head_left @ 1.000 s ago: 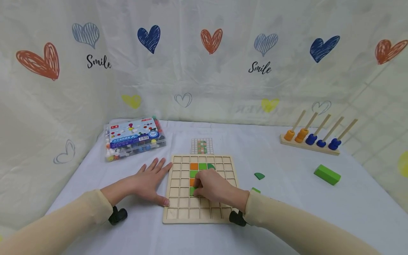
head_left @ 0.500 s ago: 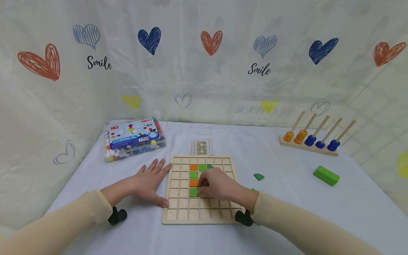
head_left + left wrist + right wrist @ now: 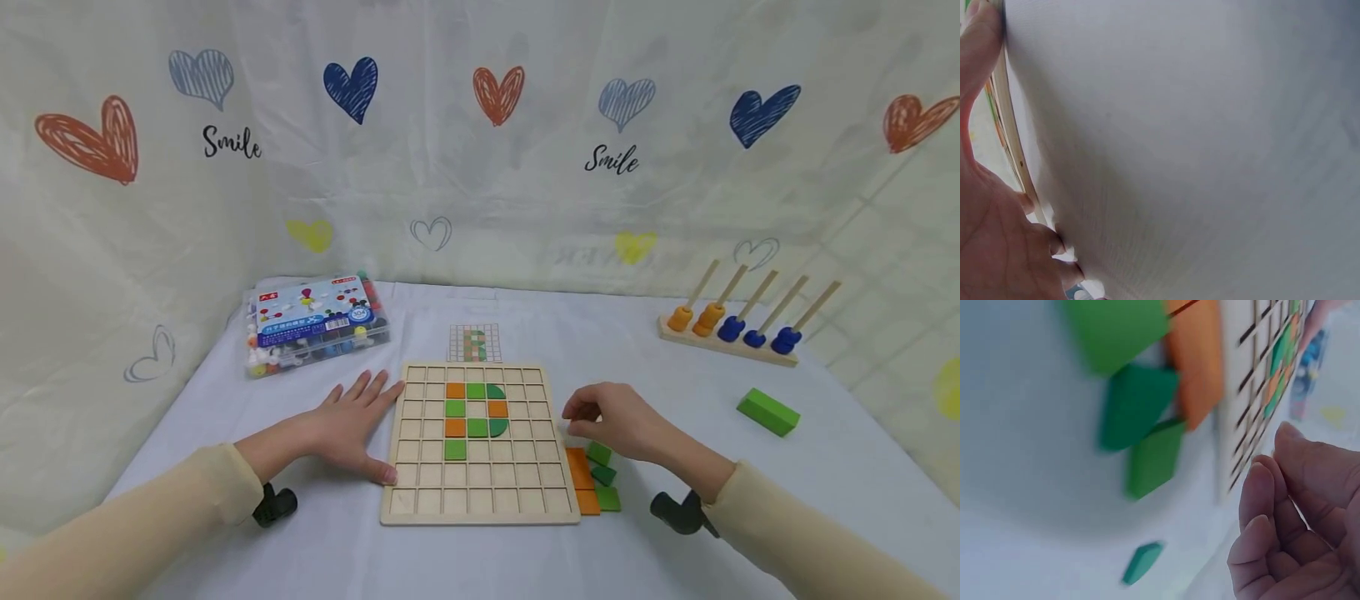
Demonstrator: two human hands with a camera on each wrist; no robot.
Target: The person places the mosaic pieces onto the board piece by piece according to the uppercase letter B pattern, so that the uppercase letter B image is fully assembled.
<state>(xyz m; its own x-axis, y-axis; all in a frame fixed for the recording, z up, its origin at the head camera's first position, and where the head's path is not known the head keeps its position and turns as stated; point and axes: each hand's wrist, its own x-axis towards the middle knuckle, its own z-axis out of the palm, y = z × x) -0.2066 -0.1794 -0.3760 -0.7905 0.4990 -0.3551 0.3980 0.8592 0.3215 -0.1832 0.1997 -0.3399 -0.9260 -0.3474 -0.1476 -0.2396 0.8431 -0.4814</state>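
Observation:
My left hand (image 3: 352, 433) lies with fingers spread at the left side of a wooden grid board (image 3: 420, 500), its thumb and index fingertip touching the edge. Light green tiles (image 3: 455, 450), orange tiles (image 3: 455, 427) and dark green rounded pieces (image 3: 498, 427) sit in the board's cells. Off the board's right edge hovers my right hand (image 3: 615, 421), fingers loosely bent, nothing seen between them in the right wrist view. Beside the board below it lie orange tiles (image 3: 579, 468), green tiles (image 3: 609, 499) and a dark green piece (image 3: 603, 475). Another dark green piece (image 3: 1142, 562) shows in the right wrist view.
A printed pattern card (image 3: 475, 342) lies behind the board. At the back left is a clear box of coloured parts (image 3: 318, 321). A peg stand with orange and blue beads (image 3: 727, 340) stands at the back right, with a green block (image 3: 768, 412) in front of it.
My right hand has left the board and moved right, uncovering an orange tile, a green tile and a dark green rounded piece in the cells. My left hand keeps its place.

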